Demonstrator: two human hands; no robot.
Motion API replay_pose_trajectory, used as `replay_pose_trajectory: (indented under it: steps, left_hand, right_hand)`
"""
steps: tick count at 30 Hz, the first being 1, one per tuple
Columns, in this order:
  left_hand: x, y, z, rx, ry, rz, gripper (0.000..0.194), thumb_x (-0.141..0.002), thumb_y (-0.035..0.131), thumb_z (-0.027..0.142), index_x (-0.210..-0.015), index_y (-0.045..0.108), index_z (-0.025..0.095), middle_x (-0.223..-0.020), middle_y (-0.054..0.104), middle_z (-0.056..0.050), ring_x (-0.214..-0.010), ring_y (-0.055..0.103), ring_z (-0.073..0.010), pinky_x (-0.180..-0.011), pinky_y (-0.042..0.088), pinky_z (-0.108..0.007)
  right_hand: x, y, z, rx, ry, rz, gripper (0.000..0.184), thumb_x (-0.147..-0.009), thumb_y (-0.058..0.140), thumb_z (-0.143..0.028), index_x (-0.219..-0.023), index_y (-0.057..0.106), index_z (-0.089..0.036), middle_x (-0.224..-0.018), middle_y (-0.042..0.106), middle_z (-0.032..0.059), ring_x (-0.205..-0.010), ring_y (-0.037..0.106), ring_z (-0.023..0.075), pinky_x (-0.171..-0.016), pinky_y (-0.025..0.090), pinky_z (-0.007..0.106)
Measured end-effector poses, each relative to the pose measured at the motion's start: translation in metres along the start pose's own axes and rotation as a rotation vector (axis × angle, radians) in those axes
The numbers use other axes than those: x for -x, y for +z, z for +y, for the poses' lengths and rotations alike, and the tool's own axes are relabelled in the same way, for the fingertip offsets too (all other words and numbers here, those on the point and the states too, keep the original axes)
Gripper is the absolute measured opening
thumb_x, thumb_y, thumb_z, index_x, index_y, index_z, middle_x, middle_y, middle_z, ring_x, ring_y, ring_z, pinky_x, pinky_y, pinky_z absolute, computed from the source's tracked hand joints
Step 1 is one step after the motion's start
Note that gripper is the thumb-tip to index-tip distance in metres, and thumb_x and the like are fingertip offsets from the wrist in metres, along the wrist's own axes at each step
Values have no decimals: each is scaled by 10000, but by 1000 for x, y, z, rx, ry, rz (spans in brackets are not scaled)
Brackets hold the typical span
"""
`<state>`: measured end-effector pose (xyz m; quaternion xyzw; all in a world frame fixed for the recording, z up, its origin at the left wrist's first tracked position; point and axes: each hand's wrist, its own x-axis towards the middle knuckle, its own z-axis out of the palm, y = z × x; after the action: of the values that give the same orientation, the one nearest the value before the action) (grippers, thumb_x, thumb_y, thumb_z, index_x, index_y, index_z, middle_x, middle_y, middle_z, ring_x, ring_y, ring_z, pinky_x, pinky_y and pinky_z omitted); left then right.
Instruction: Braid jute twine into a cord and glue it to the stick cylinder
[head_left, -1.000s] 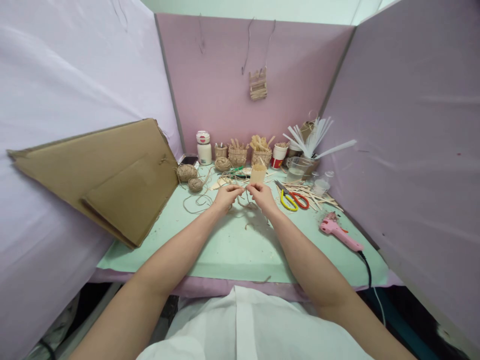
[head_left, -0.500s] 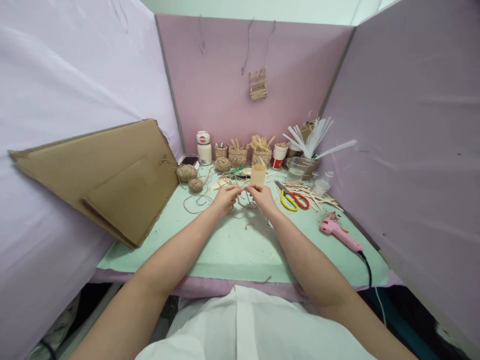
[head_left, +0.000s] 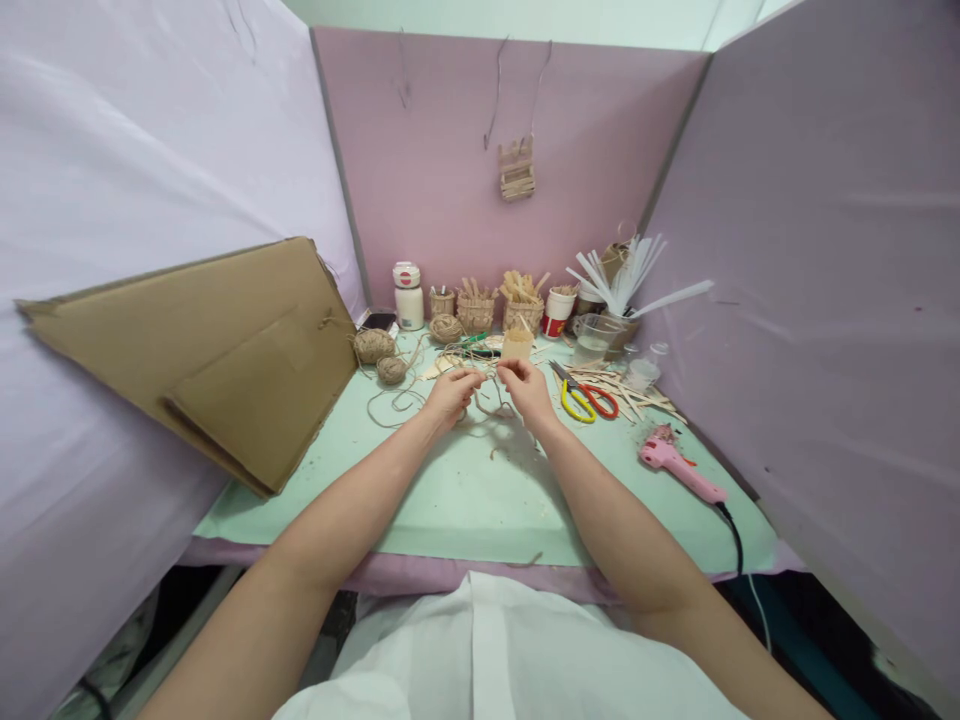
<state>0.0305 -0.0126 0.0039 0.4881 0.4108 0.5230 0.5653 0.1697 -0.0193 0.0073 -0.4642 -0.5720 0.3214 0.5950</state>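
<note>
Brown twine loops across the green tabletop and up between my two hands. My left hand is closed, its thumb and forefinger pinching the twine. Just to its right, my right hand also pinches the twine with closed fingers; the exact strand is too fine to make out. Right behind my right hand stands a small pale wooden piece, partly covered by the fingers. Twine balls, one large and one small, lie to the left, with loose strands trailing from them.
Scissors with yellow and red handles lie right of my hands, beside thin wood strips. A pink glue gun rests at the right edge. Cardboard leans at left. Along the back stand a white bottle and stick-filled baskets.
My right hand has lifted slightly and moved a little away from my left hand, widening the gap between the fingertips. My left hand stays nearly in place.
</note>
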Motion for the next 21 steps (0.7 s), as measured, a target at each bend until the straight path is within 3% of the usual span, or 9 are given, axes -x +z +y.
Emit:
replay_pose_trajectory:
  steps: [3,7,17,21]
  left_hand:
    - [-2,-2,-4,-100,61,50,200,-579,699,322,-660,617,159,-598,510,30,-464,330,-45,-426,226,-203]
    - [-4,-4,-7,-179,156,74,190,-597,682,337,-664,643,163,-636,568,16,-518,380,-69,-472,283,-211]
    - [-1,-4,-5,-238,147,72,222,-617,659,351,-717,675,154,-659,579,6,-519,370,-73,-483,267,-222]
    - [0,-4,-4,-245,97,33,243,-620,666,385,-693,652,154,-577,502,31,-484,328,-66,-455,225,-220]
  right_hand:
    - [1,-3,-3,94,-166,23,198,-742,540,-354,-784,626,-180,-826,610,41,-742,546,155,-689,443,283]
    - [2,-5,0,273,-302,-41,164,-760,553,-316,-779,660,-192,-873,578,61,-786,536,170,-702,440,299]
    - [-4,-6,13,400,-413,-108,129,-792,567,-271,-813,676,-205,-888,582,58,-879,542,188,-776,430,323]
    - [-5,-7,14,442,-473,-124,106,-789,553,-230,-791,656,-205,-874,584,52,-883,541,191,-807,418,331]
